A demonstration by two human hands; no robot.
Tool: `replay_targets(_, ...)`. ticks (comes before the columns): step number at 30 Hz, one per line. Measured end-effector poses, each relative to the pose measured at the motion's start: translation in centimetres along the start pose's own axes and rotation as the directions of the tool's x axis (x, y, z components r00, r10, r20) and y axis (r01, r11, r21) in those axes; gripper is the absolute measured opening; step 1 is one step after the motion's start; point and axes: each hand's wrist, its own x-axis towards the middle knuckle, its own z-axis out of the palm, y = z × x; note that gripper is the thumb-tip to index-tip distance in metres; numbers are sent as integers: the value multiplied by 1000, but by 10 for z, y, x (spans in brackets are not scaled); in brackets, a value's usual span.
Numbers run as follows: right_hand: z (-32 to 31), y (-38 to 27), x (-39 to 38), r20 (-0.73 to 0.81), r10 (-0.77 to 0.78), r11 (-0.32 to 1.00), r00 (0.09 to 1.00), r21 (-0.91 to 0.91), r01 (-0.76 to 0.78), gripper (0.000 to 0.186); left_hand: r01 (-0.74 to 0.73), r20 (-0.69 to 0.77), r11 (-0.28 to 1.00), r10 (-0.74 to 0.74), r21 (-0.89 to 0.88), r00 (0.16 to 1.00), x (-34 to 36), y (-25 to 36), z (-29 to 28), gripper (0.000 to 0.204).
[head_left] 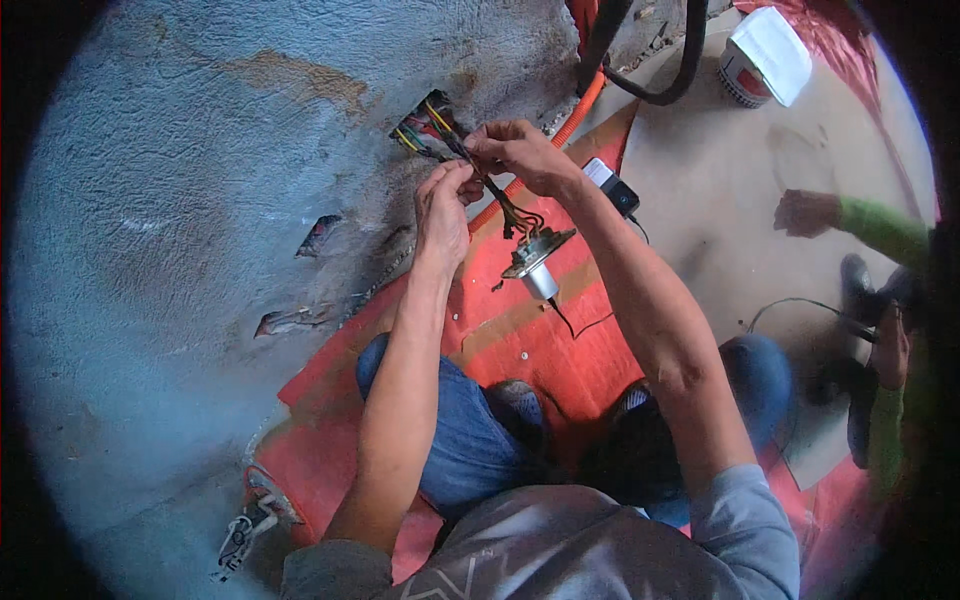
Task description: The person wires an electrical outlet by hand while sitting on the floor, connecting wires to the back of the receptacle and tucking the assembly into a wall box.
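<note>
A bundle of dark wires (496,192) comes out of a rough hole in the blue-grey wall (240,180). Yellow and green wires (437,117) show at the opening. My left hand (446,195) pinches the bundle just below the hole. Close beside it, my right hand (518,155) grips the same bundle between thumb and fingers. At its lower end the wires fan out into a round metal fitting (540,254) with a silver cylinder (540,281) under it. A thin black cable (561,314) runs from that cylinder. My fingers hide exactly what is pinched.
Orange corrugated conduit (580,110) and a thick black hose (690,50) run beside the wall. A small black-and-white device (612,187) lies right of my forearm. A tub (742,80) stands far right, near another person's hand (806,213). Loose wires (240,535) lie lower left. Red sheeting (600,350) covers the floor.
</note>
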Motion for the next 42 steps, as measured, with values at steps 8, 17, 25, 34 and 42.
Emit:
replay_targets(8, 1, 1, 2, 22, -55, 979, 998, -195, 59, 30, -1, 7, 1000, 1, -1, 1000, -1, 0, -2, 14)
replay_targets(17, -7, 5, 12, 17, -177, 864, 984, -476, 164, 32, 9, 60, 999, -7, -42, 998, 4, 2, -4, 13)
replay_targets(25, 1, -13, 7, 92, -367, 436, 926, -862, 259, 26, -55, -10, 955, 60, 291, 998, 4, -1, -5, 10)
replay_targets(34, 0, 3, -3, -90, -163, 896, 983, -431, 109, 30, -105, 8, 935, 109, 339, 994, 11, -10, -3, 12)
replay_targets(42, 3, -7, 2, -11, -368, 656, 930, -712, 251, 33, -113, 22, 949, 112, 295, 993, 12, -9, 3, 15)
